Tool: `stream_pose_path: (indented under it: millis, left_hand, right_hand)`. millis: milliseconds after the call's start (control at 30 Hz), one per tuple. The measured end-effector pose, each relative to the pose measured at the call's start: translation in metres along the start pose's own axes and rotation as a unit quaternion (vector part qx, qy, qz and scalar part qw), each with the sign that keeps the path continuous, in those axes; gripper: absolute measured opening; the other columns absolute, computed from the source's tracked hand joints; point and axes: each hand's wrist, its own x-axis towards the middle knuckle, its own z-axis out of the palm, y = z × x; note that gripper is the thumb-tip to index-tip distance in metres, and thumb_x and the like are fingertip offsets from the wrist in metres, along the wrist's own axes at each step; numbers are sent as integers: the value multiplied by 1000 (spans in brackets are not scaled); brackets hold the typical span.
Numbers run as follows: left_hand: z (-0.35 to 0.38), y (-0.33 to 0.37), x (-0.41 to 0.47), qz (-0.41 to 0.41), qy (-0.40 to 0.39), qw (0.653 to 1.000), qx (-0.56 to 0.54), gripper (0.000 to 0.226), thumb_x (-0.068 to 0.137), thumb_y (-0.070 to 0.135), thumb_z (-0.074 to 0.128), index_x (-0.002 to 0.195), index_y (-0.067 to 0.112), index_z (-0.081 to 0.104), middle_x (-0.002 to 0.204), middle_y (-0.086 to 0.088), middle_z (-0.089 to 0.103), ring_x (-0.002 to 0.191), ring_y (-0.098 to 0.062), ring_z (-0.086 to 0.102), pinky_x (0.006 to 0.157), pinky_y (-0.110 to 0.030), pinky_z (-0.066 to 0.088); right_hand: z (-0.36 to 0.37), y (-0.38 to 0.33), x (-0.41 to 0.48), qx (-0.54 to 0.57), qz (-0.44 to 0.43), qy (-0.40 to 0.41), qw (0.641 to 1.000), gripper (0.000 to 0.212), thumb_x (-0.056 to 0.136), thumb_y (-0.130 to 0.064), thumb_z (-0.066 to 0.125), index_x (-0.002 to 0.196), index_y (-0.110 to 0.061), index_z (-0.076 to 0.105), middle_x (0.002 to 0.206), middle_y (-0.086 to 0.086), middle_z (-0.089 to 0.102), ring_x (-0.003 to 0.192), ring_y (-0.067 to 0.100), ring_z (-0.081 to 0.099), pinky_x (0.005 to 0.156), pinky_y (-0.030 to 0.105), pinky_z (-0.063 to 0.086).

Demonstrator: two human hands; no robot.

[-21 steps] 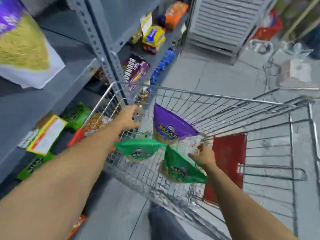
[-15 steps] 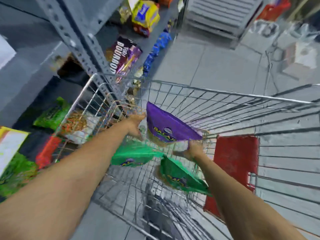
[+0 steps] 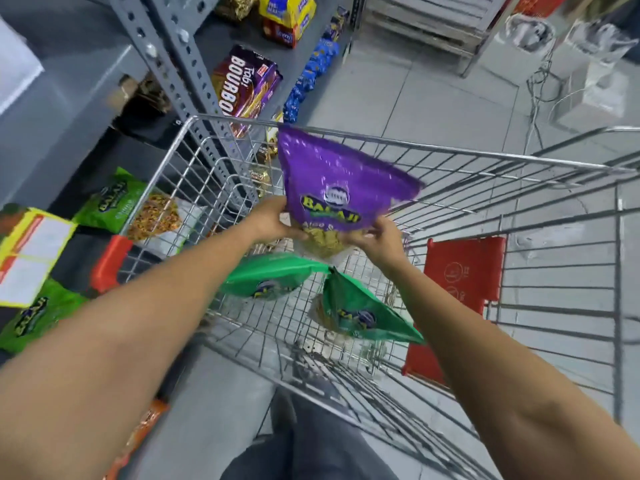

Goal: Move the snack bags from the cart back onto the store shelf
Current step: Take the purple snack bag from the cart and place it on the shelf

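Both hands hold the purple bag (image 3: 341,188) by its bottom edge, up above the far left corner of the cart (image 3: 450,148). The left hand (image 3: 273,220) has its fingers closed on the bag's lower left side. The right hand (image 3: 377,237) has its fingers pinched shut on the lower right side. The bag stands tall and tips a little toward the shelf (image 3: 86,109) on the left.

To do this step well, keep a soft but sure hold, because the bag is puffy and slippery and the chips inside can crack. Lift it clear over the cart's top rim, then swing it left to the shelf. Set it down flat next to the light green bags (image 3: 114,202) that lie there.

Two dark green bags (image 3: 363,313) wait on the cart's bottom, near the close left corner. They go next.

Half a second ago the purple bag sat lower in the cart, and the hands were only just reaching its sides. Now it is lifted up and both hands grip it. The two dark green bags have not moved.
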Motion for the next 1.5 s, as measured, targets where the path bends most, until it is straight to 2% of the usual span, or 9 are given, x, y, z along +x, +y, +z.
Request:
stream_pose_path:
  millis: [200, 300, 467, 567, 667, 900, 1033, 1167, 1500]
  left_hand:
    - [-52, 46, -103, 117, 116, 970, -177, 49, 73, 14, 77, 117, 17, 55, 109, 4, 64, 90, 1, 60, 78, -6, 47]
    - [-72, 71, -153, 166, 190, 936, -247, 37, 74, 20, 75, 104, 28, 56, 95, 16, 67, 80, 5, 63, 76, -13, 49]
    - [-87, 83, -224, 219, 304, 889, -264, 36, 81, 33, 65, 113, 18, 57, 94, 20, 69, 88, 13, 58, 87, -14, 47]
    - [-88, 75, -268, 212, 340, 882, -250, 23, 80, 31, 65, 99, 19, 61, 74, 23, 69, 71, 17, 55, 71, -7, 44]
    - [-87, 62, -308, 193, 393, 868, -234, 22, 67, 56, 67, 77, 37, 67, 68, 20, 69, 68, 5, 56, 69, -25, 49]
    - [-95, 46, -374, 157, 452, 838, -262, 28, 57, 60, 70, 76, 38, 72, 74, 22, 73, 77, 0, 66, 78, -32, 55]
    - [-103, 33, -391, 129, 471, 829, -271, 22, 57, 52, 76, 72, 38, 70, 71, 28, 70, 73, 8, 65, 73, -20, 54]
    - [-108, 2, -400, 76, 491, 822, -279, 24, 63, 36, 83, 82, 30, 70, 83, 16, 73, 83, -3, 69, 80, -34, 58]
    - [-170, -67, -417, 12, 615, 723, -314, 41, 61, 19, 86, 97, 22, 67, 88, 8, 71, 78, -10, 68, 80, -35, 57]
  right_hand:
    - [-14, -102, -78, 138, -175, 9, 975, 35, 79, -6, 71, 105, -24, 57, 100, -1, 67, 90, 10, 67, 89, 33, 56]
    - [-10, -151, -115, 155, -276, 49, 947, 41, 78, -22, 72, 112, -33, 52, 108, -3, 64, 103, 18, 63, 96, 43, 52]
    - [10, -194, -165, 70, -332, 83, 937, 59, 79, -44, 56, 128, -10, 48, 109, -2, 59, 100, 12, 55, 81, 12, 42]
    - [23, -199, -189, 42, -329, 73, 941, 46, 80, -58, 51, 114, -27, 55, 97, -6, 66, 89, 9, 60, 79, 24, 45]
    - [39, -201, -210, 82, -347, 57, 932, 17, 89, -42, 57, 102, -30, 57, 91, -14, 65, 78, -6, 59, 76, 12, 45]
    - [71, -217, -246, 132, -341, -31, 930, 49, 74, -70, 57, 102, -31, 67, 96, -9, 75, 97, 13, 69, 92, 49, 53]
    - [95, -228, -242, 129, -338, -92, 928, 32, 77, -60, 60, 93, -33, 69, 90, -10, 75, 90, 10, 69, 86, 41, 55]
    - [134, -240, -225, 32, -346, -167, 923, 19, 90, -42, 57, 80, -28, 65, 66, -24, 67, 66, -9, 58, 74, 29, 46]
    - [262, -323, -205, -15, -411, -284, 866, 40, 87, -33, 63, 121, -15, 57, 112, 3, 68, 106, 16, 62, 99, 37, 48]
